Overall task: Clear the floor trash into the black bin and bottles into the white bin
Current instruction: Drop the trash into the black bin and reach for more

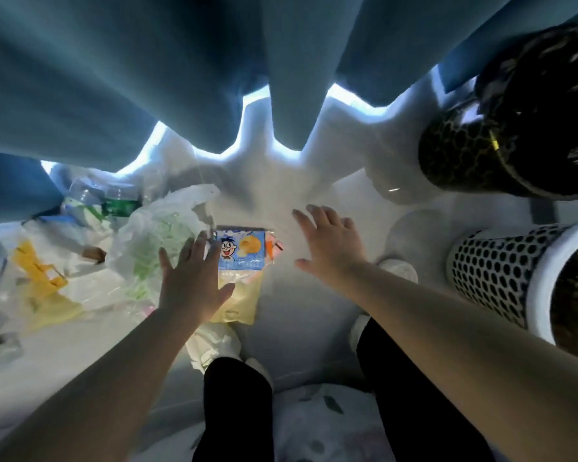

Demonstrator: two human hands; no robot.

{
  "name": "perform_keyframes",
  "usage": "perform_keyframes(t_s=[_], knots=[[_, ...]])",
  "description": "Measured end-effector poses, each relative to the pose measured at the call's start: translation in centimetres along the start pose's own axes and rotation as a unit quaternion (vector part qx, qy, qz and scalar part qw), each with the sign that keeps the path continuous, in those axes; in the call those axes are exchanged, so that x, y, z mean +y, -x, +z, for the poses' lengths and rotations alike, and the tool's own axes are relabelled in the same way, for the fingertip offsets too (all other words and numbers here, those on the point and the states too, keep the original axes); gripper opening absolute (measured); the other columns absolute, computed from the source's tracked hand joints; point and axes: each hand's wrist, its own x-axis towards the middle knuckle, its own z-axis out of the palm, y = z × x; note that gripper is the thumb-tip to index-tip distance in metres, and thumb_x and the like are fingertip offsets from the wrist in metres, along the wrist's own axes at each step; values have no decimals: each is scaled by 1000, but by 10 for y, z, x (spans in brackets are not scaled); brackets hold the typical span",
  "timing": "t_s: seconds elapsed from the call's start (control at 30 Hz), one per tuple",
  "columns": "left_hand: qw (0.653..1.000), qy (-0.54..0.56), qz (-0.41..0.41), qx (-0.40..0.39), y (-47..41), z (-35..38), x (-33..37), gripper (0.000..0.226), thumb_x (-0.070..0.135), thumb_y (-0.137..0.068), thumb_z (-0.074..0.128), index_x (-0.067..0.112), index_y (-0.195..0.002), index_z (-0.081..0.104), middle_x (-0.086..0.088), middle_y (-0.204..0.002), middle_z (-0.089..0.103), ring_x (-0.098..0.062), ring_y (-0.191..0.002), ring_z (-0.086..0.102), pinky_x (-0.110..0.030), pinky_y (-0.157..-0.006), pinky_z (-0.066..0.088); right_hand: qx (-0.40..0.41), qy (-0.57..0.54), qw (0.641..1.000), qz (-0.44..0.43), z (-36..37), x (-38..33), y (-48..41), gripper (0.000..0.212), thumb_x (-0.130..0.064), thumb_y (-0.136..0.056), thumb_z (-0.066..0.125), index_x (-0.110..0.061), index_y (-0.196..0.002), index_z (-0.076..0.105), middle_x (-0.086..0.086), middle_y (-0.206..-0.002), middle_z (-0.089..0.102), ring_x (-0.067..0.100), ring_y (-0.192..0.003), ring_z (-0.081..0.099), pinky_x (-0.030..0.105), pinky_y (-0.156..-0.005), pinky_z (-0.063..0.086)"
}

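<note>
Head view: left hand (192,278) spread, palm down over the snack packet (239,250), gripping nothing; right hand (331,245) splayed above bare floor (281,191). Bottles (94,201) crowd the curtain (147,78) edge left; black bin (474,151) and white bin (494,271) lie right.

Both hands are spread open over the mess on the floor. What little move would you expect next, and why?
Probably the left hand drops and closes on the snack packet with the cartoon face. That hand is open, holds nothing, and already hovers over the packet's edge. The right hand is open above bare floor. The packet counts as trash, so it belongs in the black bin on the right.
</note>
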Motion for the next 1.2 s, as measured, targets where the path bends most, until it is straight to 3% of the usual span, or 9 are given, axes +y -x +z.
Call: perform_keyframes(t_s=[0.3,0.57,0.8,0.97,1.1,1.2], knots=[[998,25,-46,-26,-18,96,-34,82,60,-85,51,21,-149,17,-5,-158,13,-25,-143,20,-53,-111,20,-55,20,998,-23,94,-61,-53,88,-43,-79,70,-24,-149,19,5,-148,30,27,-133,33,43,-98,36],[995,82,-48,5,-41,140,-37,81,56,-84,58,21,-147,21,-5,-155,19,-24,-141,23,-51,-109,22,-16,-30,999,-11,130,-90,-116,86,-38,-75,75,-24,-144,26,3,-141,39,29,-128,40,44,-96,39],[995,92,-13,49,-39,161,-54,76,51,-81,64,21,-143,33,-4,-151,30,-24,-134,34,-48,-104,26,1,54,998,17,157,-101,-134,85,-29,-77,74,-18,-144,23,7,-134,44,28,-123,43,40,-94,35],[994,90,-7,59,-38,161,-57,71,46,-78,68,19,-138,42,-5,-147,36,-25,-131,39,-48,-101,27,3,44,999,23,158,-94,-133,62,-32,-81,71,-17,-133,39,6,-133,46,27,-122,46,38,-95,35],[994,94,-6,53,-35,150,-52,70,45,-80,67,20,-140,40,-4,-147,34,-25,-131,37,-47,-102,25,-6,-49,998,39,137,-78,-121,28,-21,-87,61,-16,-114,54,6,-119,58,30,-109,57,34,-83,43],[993,103,-6,58,-34,137,-42,64,44,-81,66,20,-136,44,-3,-143,38,-24,-128,40,-46,-100,25,-33,-125,988,81,119,-61,-109,19,-20,-86,58,-15,-104,58,8,-111,63,31,-105,59,30,-74,40]])
